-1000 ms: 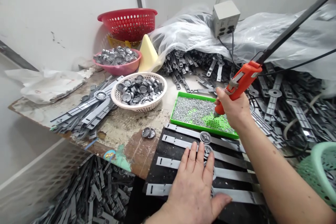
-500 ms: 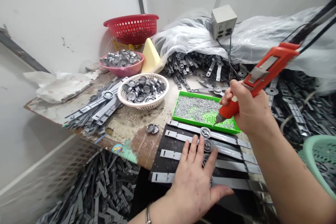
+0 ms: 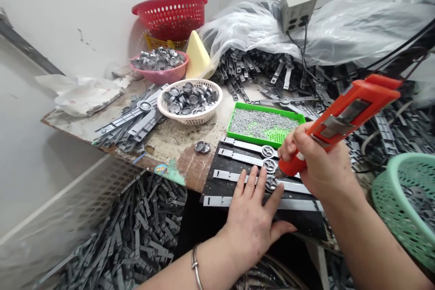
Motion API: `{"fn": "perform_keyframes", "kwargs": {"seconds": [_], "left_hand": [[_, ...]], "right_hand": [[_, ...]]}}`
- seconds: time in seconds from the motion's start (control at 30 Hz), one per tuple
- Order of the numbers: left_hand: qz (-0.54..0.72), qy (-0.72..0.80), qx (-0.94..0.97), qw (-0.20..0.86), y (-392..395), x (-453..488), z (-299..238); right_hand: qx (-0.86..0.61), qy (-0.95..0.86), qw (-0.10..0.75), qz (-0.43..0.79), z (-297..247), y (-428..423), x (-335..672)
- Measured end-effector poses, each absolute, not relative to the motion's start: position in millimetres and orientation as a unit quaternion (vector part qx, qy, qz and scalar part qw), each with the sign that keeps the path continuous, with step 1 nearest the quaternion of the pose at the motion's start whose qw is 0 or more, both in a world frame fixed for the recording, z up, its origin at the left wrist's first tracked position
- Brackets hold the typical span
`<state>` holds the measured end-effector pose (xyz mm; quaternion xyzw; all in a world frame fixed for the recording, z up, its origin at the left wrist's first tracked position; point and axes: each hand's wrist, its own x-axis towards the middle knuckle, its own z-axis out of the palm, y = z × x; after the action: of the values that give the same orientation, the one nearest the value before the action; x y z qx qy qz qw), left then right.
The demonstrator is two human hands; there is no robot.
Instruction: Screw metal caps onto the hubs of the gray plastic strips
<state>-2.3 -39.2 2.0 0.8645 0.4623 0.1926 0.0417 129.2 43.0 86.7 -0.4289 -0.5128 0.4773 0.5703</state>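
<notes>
My right hand (image 3: 317,165) is closed round an orange electric screwdriver (image 3: 343,115), its tip down at the round hub (image 3: 271,183) of a grey plastic strip. My left hand (image 3: 253,219) lies flat, fingers spread, pressing on the grey strips (image 3: 243,157) that lie in rows on a black mat (image 3: 220,186). Just beyond the mat sits a green tray (image 3: 234,120) of small screws.
A white basket (image 3: 190,120) and a pink bowl (image 3: 159,74) hold round metal parts. A red basket (image 3: 170,11), a yellow cone (image 3: 197,61), a grey box (image 3: 297,4) and plastic sheeting stand behind. Grey strips are heaped at right and on the floor. A green basket (image 3: 401,204) is at right.
My right hand has brought the screwdriver from the green tray down and toward me to a strip's hub. My left hand has stayed flat on the strips.
</notes>
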Motion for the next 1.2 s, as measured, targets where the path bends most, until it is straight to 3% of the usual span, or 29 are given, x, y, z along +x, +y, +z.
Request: {"fn": "perform_keyframes", "kwargs": {"seconds": [1.2], "left_hand": [[0.179,0.453,0.872,0.046,-39.2,-0.3,-7.3]], "right_hand": [[-0.422,-0.513,0.588,0.462,85.2,33.4,128.2]]}}
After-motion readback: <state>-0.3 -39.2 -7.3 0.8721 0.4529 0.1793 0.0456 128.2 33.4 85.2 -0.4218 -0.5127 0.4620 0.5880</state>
